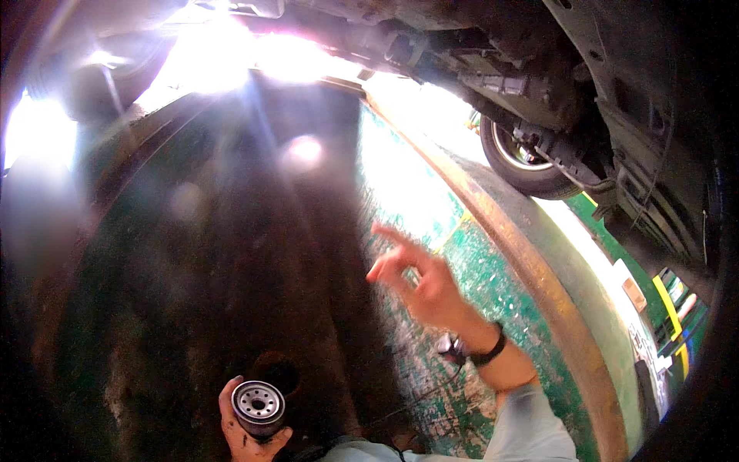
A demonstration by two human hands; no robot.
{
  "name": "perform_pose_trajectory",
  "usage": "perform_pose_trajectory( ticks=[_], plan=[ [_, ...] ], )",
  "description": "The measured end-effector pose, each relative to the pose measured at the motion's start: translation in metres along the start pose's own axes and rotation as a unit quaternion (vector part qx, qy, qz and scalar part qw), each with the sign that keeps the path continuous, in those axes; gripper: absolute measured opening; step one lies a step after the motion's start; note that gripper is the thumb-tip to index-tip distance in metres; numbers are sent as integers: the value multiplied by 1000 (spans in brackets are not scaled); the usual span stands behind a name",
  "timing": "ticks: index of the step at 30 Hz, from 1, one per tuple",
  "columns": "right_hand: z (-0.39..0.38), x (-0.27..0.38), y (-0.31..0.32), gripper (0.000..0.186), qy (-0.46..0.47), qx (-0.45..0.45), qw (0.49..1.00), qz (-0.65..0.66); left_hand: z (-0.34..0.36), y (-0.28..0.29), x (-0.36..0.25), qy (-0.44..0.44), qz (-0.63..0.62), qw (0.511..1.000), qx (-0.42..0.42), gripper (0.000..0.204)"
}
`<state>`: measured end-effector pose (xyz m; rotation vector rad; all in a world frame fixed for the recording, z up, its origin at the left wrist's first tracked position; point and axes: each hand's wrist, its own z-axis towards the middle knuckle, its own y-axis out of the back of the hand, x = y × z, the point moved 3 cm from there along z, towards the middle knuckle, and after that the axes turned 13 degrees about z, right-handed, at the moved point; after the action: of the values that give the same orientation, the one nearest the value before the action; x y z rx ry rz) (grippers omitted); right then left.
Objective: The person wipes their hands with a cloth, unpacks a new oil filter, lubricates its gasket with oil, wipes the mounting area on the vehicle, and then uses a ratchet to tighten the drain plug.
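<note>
My left hand [235, 427] grips a cylindrical oil filter [259, 406] near the bottom edge, its silver perforated end facing up and the fingers around its side. My right hand [416, 281] is raised over the pit, right of centre, holding nothing, its index finger extended and the others loosely bent apart, with a dark band on the wrist. Just beside that wrist, lower down, lies a small dark object [452, 351] with a cord, too unclear to name.
A vehicle underbody [508, 69] spans overhead, with a wheel [504, 154] at upper right. Below is a dark pit with worn green paint [500, 285] and a rusty edge rail [531, 285] curving along the right. Assorted items [666, 316] stand at far right. Bright glare fills the top left.
</note>
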<state>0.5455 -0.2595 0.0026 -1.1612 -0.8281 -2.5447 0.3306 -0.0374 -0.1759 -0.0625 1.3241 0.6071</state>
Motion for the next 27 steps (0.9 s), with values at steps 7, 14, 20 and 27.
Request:
perform_pose_trajectory(
  ticks=[7,14,20,27],
  plan=[
    [204,99,100,56,-92,56,918,382,9,-32,0,-33,-24,998,-38,93],
    [275,146,105,30,-19,179,872,456,5,-39,-1,11,-76,995,-56,93],
    [291,155,96,31,17,217,859,463,-3,-37,6,48,-133,988,-57,97],
    [275,149,103,29,-14,293,856,427,-8,-33,11,9,-80,995,-52,98]
  ],
)
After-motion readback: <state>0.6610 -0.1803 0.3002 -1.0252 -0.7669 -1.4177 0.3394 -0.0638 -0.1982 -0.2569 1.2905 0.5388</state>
